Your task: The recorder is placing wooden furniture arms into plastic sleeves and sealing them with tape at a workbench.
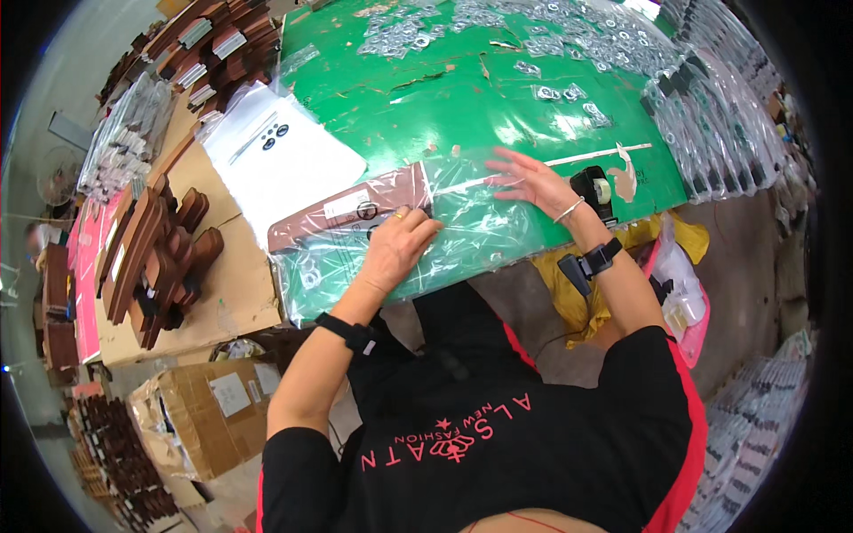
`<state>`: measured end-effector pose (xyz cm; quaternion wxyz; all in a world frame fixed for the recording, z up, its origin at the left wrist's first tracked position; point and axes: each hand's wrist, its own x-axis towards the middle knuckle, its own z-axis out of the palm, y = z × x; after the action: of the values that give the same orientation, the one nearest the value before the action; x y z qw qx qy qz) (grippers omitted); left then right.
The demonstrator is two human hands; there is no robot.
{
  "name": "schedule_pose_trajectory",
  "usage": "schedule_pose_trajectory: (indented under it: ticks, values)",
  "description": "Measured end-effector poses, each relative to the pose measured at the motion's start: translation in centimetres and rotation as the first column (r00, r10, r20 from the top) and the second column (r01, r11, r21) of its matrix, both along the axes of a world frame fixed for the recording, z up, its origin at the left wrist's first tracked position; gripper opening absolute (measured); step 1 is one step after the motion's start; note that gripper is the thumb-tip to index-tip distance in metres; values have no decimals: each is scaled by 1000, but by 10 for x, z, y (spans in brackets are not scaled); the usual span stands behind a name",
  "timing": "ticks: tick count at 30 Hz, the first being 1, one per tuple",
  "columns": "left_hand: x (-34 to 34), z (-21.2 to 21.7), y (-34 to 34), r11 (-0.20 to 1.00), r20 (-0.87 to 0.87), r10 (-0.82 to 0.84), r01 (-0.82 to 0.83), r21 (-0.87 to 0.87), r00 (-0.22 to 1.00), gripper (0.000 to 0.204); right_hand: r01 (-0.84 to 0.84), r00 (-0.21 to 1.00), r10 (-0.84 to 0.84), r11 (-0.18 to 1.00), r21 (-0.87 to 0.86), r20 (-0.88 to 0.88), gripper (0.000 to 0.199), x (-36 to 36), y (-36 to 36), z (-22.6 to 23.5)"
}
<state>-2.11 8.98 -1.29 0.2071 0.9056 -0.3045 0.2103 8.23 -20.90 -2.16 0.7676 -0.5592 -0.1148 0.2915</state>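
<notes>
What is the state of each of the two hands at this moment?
Left hand: curled on the clear plastic bag; whether it grips cannot be told.
Right hand: open and spread, nothing visibly held.

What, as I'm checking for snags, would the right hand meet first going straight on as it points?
Probably the clear plastic bag, at its loose end; depth is unclear, so the right hand might instead pass above it, over the green tabletop.

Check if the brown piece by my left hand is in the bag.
In: the clear bag shows creases and glare over the brown piece and extends past its right end.
</notes>
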Motion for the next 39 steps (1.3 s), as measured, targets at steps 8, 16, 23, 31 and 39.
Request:
schedule_pose_trajectory:
  ticks: [8,16,23,31,39]
  values:
    - [-1,-25,-8,995,-27,-13,15,95,1000,23,405,839,-200,850,-337,505,70,24,23,26]
    - [-4,-21,-8,993,-93,19,-7,121,995,32,332,615,588,410,-849,525,59,60,79,24]
    - [-3,-19,-11,998,-98,4,2,62,995,34,204,712,389,682,-703,584,36,81,47,-5]
    - [-3,-25,-9,1000,-79,7,-5,18,997,34,45,942,197,727,-685,272,24,60,34,24]
    - [-1,-28,-9,999,-90,-7,4,-42,996,33,186,964,-134,957,-221,230,20,26,56,31]
